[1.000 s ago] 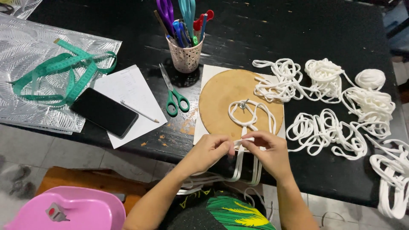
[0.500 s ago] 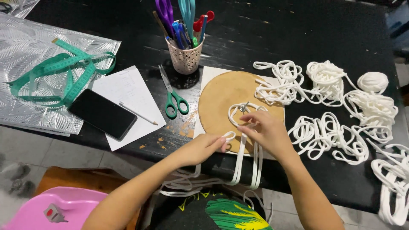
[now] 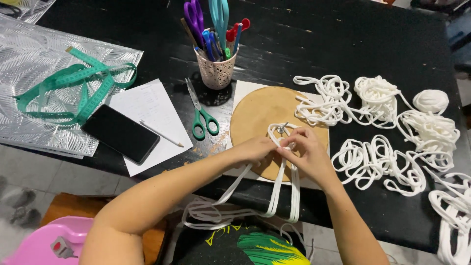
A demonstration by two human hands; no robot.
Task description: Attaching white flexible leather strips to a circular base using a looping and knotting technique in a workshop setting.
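Both hands meet over the round brown board (image 3: 260, 118) on the black bench (image 3: 343, 39). The left hand (image 3: 255, 149) and right hand (image 3: 306, 152) have fingers pinched shut on the soft white cord (image 3: 280, 135). The cord loops around a small metal pin (image 3: 282, 128) near the board's middle, and its flat strands hang down off the board's near edge.

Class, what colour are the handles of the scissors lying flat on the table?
Green, clearest in the head view: scissors.

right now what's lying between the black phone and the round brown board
In the head view, green-handled scissors lie there on the black table, past the white paper sheet with a pencil.
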